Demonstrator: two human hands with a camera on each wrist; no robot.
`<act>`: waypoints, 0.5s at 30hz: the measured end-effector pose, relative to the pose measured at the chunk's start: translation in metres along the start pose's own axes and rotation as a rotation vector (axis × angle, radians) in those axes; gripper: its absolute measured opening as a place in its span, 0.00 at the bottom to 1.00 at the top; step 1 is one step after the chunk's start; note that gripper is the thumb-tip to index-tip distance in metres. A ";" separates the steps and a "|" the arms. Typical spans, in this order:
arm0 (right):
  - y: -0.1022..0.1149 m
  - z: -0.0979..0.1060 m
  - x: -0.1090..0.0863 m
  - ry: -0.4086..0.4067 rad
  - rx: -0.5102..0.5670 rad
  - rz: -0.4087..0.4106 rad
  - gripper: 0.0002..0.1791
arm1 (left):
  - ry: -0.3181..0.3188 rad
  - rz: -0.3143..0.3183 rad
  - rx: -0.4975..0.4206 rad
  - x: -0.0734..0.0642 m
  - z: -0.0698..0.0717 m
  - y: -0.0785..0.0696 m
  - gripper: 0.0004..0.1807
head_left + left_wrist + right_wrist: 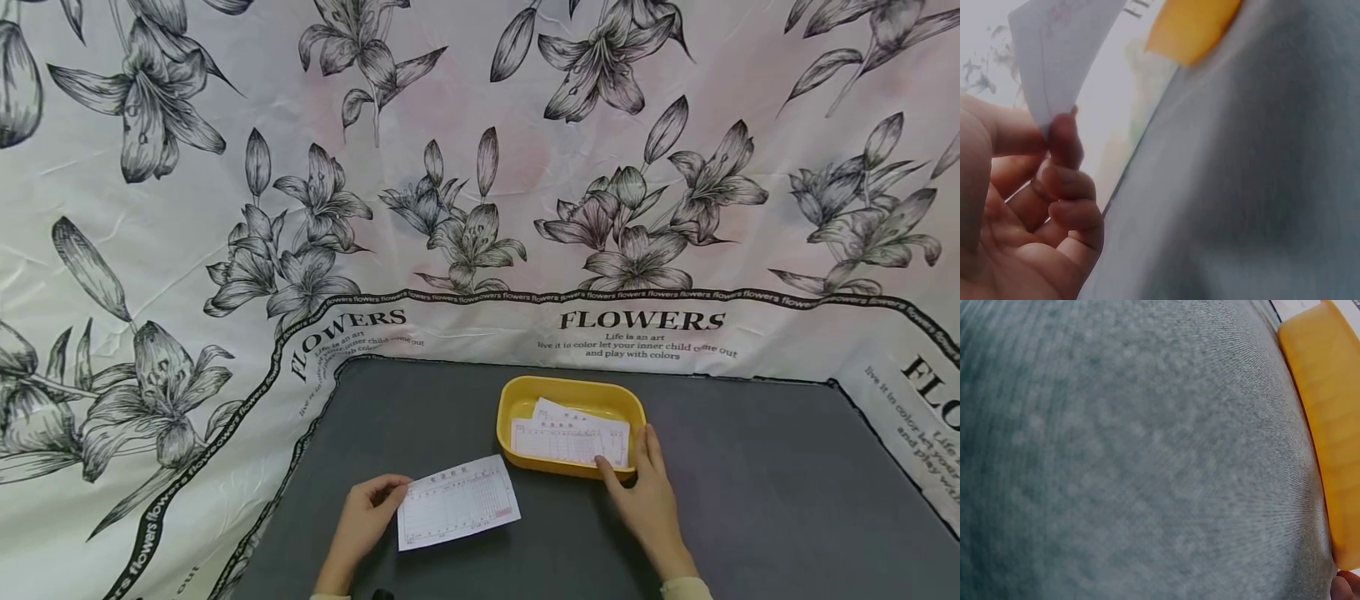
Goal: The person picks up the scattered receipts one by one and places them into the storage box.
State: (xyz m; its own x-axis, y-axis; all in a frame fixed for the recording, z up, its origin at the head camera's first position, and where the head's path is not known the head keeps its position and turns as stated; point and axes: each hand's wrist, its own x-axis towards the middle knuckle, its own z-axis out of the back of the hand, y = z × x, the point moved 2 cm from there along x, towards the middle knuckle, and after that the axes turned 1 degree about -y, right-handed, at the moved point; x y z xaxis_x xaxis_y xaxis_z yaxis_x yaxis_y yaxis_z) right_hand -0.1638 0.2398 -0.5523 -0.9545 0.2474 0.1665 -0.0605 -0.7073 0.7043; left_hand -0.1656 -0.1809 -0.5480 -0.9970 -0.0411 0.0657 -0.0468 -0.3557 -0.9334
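My left hand (363,518) pinches a printed paper form (457,504) by its left edge, between thumb and forefinger. In the left wrist view the corner of the form (1063,56) rises from the fingertips, with the other fingers curled below. A yellow plastic tray (555,468) stands to the right of the form. My right hand (651,504) grips the tray's near right corner, the thumb at the front rim and the fingers along the right side. Several similar forms (570,442) lie overlapping in the tray. The right wrist view shows mostly the tray's outer wall (1329,419) and a fingertip.
Dark grey cloth (765,483) covers the table under the tray and hands. Behind and at both sides hangs a white flower-printed sheet (480,333) with "FLOWERS" lettering. A small black object (383,594) shows at the bottom edge of the head view.
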 end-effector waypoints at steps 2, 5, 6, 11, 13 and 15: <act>0.000 -0.001 0.000 -0.001 -0.003 -0.002 0.57 | -0.002 -0.016 -0.017 0.005 -0.005 -0.003 0.04; -0.001 -0.001 0.000 -0.001 -0.007 -0.006 0.57 | 0.008 -0.044 -0.025 0.012 -0.014 -0.008 0.04; -0.001 -0.001 0.000 -0.002 -0.006 -0.008 0.58 | 0.011 -0.053 -0.024 0.014 -0.017 -0.009 0.05; -0.001 -0.002 0.000 -0.009 0.004 -0.002 0.57 | 0.007 -0.085 -0.004 0.025 -0.032 -0.015 0.05; -0.001 -0.003 0.000 -0.019 0.011 0.005 0.57 | -0.001 -0.095 0.000 0.028 -0.039 -0.017 0.06; -0.001 -0.003 0.000 -0.031 0.017 0.013 0.57 | -0.009 -0.092 -0.006 0.032 -0.047 -0.018 0.06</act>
State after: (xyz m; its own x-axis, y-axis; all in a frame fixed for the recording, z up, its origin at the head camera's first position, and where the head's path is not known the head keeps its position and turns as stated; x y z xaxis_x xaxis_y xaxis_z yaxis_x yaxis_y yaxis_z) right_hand -0.1642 0.2387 -0.5554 -0.9455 0.2593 0.1969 -0.0433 -0.6995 0.7133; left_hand -0.1996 -0.1319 -0.5452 -0.9879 -0.0170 0.1544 -0.1385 -0.3532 -0.9252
